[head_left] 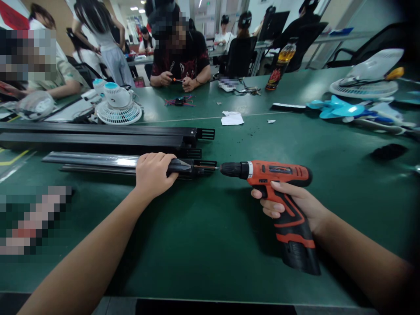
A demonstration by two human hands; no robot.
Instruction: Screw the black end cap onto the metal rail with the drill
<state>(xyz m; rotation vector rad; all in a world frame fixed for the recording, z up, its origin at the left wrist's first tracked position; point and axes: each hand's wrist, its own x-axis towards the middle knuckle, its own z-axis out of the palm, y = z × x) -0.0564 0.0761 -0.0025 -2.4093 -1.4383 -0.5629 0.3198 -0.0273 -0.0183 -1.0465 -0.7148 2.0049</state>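
My right hand (pixel 288 203) is wrapped round the grip of an orange and black cordless drill (pixel 278 173), its chuck aimed left. A thin bit reaches from the chuck to the slotted end of a long black plastic housing (pixel 95 159); whether the tip touches cannot be made out. My left hand (pixel 155 173) grips this housing near that end, fingers over its top. Behind it lie more long black housings (pixel 98 139) with slotted end pieces, side by side on the green table (pixel 197 253).
White fan parts (pixel 120 111) stand at the back left. Paper scraps (pixel 232 118) lie mid-table. A drink bottle (pixel 280 65) is farther back. Blue fan blades (pixel 341 107) and a black piece (pixel 389 152) lie right. Across the table a person (pixel 180 57) holds a small tool.
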